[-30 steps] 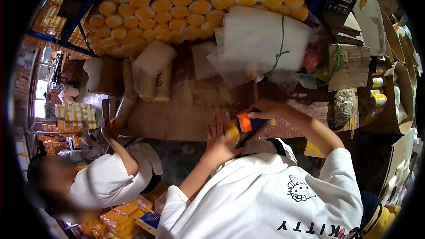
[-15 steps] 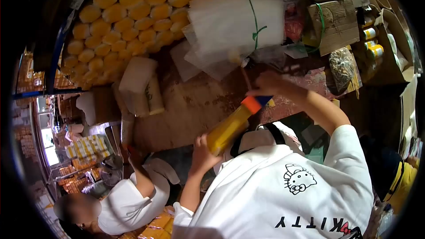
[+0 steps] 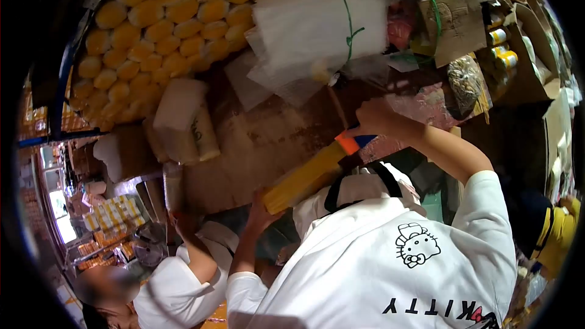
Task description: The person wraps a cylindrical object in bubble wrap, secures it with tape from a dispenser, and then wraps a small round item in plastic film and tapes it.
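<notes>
Across the space before my chest lies a long yellow bundle (image 3: 304,178), tilted up to the right. Its upper end has a bright orange band (image 3: 348,144) and a dark blue part (image 3: 365,140). My left hand (image 3: 261,208) is closed round the lower left end. My right hand (image 3: 379,119) is bent over the upper end, fingertips pressed together at the orange band. What those fingers grip is partly hidden. A thin stick-like piece (image 3: 336,105) runs up from near my right fingertips toward a stack of clear plastic sheets (image 3: 320,24), tied with green string.
Many wrapped yellow rolls (image 3: 164,30) are piled at the back left of the worn red-brown table (image 3: 244,146). Whitish rolls (image 3: 186,116) stand at its left. A bag of small brown pieces (image 3: 466,85) and cardboard (image 3: 452,24) sit right. A co-worker (image 3: 177,274) is at the lower left.
The view has shifted slightly. My left hand and the bundle's lower end have moved left. My right hand has come closer to the orange band. The bundle lies a little flatter.
</notes>
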A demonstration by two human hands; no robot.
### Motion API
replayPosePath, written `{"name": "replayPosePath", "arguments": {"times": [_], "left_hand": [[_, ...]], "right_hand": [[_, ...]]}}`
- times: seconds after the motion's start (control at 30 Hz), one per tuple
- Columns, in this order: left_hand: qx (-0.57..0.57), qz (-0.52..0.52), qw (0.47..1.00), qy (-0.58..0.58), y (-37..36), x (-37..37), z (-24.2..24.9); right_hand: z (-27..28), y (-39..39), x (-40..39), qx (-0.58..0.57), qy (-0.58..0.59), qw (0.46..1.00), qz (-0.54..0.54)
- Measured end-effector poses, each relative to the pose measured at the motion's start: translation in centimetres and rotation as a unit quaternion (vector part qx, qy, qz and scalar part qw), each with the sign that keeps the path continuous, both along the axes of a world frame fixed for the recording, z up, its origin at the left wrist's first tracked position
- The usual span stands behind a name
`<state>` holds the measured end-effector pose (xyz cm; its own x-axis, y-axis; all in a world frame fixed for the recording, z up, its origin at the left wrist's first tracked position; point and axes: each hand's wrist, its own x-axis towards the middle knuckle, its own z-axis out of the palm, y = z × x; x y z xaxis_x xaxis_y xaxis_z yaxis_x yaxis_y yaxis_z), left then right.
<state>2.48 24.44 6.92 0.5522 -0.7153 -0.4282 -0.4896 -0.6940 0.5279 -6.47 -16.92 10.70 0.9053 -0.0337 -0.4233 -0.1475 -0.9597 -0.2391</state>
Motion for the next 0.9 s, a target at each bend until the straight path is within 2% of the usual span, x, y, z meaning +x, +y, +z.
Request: {"name": "replayPosePath", "arguments": {"times": [0.17, 0.2, 0.27, 0.3, 0.37, 0.47, 0.53, 0.63, 0.7, 0.73, 0.8, 0.9], "left_hand": [[-0.031, -0.003, 0.999, -0.009, -4.2, 0.2, -3.7], [-0.031, 0.002, 0.999, -0.003, -4.8, 0.2, -4.7], [-0.066, 0.002, 0.997, 0.04, -4.5, 0.8, -10.4], [-0.088, 0.011, 0.993, 0.078, -5.4, 0.9, -10.5], [-0.087, 0.003, 0.993, 0.073, -5.8, 1.3, -10.1], [-0.093, -0.006, 0.994, 0.056, -5.8, 1.6, -9.6], [-0.108, -0.011, 0.993, 0.047, -5.6, 1.7, -9.9], [-0.079, -0.04, 0.996, -0.008, -5.2, 1.6, -10.1], [-0.168, -0.082, 0.982, -0.007, -5.3, 1.8, -9.7], [-0.164, -0.075, 0.984, -0.01, -5.4, 1.8, -9.1], [-0.067, -0.153, 0.982, -0.087, -5.7, 1.7, -7.4], [-0.074, -0.146, 0.98, -0.115, -6.7, 1.0, -5.4]], "right_hand": [[0.5, -1.3, -2.0, -0.045, 0.044, 0.997, -0.047], [-0.1, -1.6, -2.8, -0.073, 0.009, 0.996, -0.054], [-1.3, -2.4, -4.0, -0.111, -0.02, 0.991, -0.065], [-1.5, -2.5, -4.3, -0.122, -0.047, 0.989, -0.072], [-1.5, -3.2, -4.6, -0.138, -0.072, 0.985, -0.075], [0.2, -3.2, -3.5, -0.127, -0.043, 0.986, -0.099], [0.5, -3.5, -2.8, -0.109, 0.028, 0.989, -0.097], [-0.6, -3.6, -2.8, -0.114, 0.036, 0.989, -0.088], [-1.3, -3.3, -3.1, -0.097, 0.04, 0.99, -0.093], [-1.8, -3.2, -3.2, -0.081, 0.047, 0.99, -0.105], [-3.5, -3.4, -3.5, -0.05, 0.035, 0.992, -0.113], [-4.3, -3.4, -3.5, -0.056, 0.058, 0.988, -0.13]]}}
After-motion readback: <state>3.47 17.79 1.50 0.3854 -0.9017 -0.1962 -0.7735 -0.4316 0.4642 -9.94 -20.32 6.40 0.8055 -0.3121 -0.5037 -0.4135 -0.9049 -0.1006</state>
